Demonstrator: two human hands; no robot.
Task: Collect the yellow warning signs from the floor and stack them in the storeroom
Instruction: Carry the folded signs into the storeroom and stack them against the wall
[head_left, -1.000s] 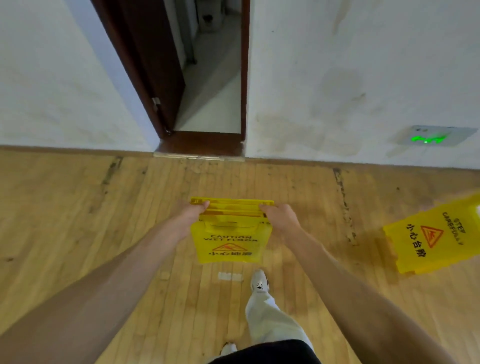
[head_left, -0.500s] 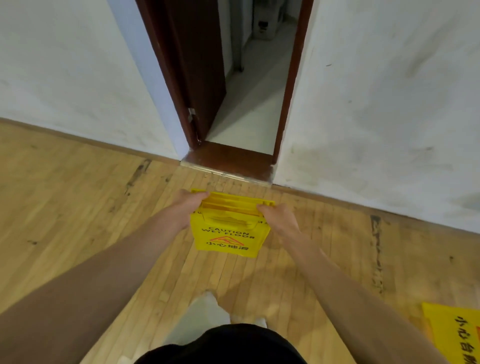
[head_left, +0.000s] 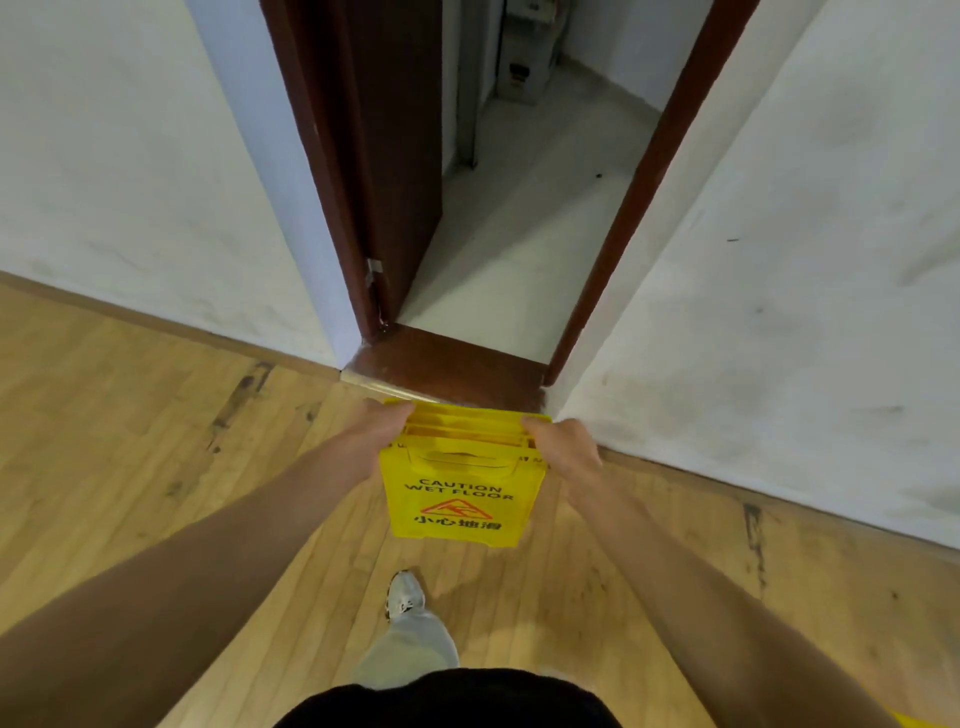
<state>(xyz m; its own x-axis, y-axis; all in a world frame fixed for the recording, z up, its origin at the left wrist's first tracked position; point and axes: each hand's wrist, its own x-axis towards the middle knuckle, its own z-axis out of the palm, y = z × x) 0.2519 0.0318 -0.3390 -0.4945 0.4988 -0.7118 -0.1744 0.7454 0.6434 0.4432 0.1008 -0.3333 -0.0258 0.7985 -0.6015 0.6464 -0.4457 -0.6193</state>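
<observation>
The stack of yellow warning signs (head_left: 460, 486) hung folded between both hands, clear of the wooden floor (head_left: 156, 467) and just short of the dark threshold (head_left: 447, 366) of an open doorway. The number of signs could not be counted, as only layered top edges showed behind the front panel. The grip of the left hand (head_left: 382, 436) was closed round the stack's upper left corner, its fingers curled over the top edge and hidden behind it. The grip of the right hand (head_left: 563, 449) was closed the same way round the upper right corner. A few small marks beside it were too small to read.

The front panel read "CAUTION WET FLOOR" in black above a red warning triangle, with the red characters "小心地滑" beneath.

Past the threshold lay a pale floor, with a dark brown door (head_left: 400, 156) swung inward on the left. A grey boxy object (head_left: 524, 57) at the far end was cut off by the top of the frame and too dim to identify. One pale shoe (head_left: 405, 595) and a trouser leg showed below the signs. The other foot was hidden behind a black garment (head_left: 447, 701) at the bottom edge. A yellow sliver (head_left: 922, 721) in the bottom right corner was cut off, showing too little to tell what it was.
</observation>
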